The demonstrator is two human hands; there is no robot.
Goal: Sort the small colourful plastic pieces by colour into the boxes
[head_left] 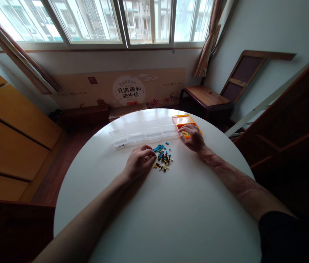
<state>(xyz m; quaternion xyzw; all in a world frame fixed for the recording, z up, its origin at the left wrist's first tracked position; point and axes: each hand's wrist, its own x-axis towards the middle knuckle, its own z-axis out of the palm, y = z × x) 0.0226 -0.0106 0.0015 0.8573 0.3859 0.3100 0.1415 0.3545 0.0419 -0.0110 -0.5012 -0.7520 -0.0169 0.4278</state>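
Brick pile: a loose scatter of tiny bricks (164,158) on the bench, blue at its far side, dark brown and green through the middle, pale yellow at its near side.
Left hand: the left hand (140,160) is just left of the pile, fingers curled, tips at its edge.
Left grip: cannot tell whether it pinches a brick or is released.
Right hand: the right hand (192,138) is beyond the pile and to its right, fingers bent down over the orange box (181,125).
Right grip: fingertips partly hidden; cannot tell whether they hold anything.
Orange box: beyond the pile, to its right; green pieces (185,134) show in its near part, beside the right hand.
Clear trays: a row of transparent compartments (144,132), beyond the pile and running to its left, reaching the orange box.
Bench: a round white bench (181,212) under the pile.
Room: far beyond the pile, a printed panel (80,86) below the windows (88,22); a wooden chair (206,95) beyond and right; yellow-brown cabinet doors (6,135) well left.
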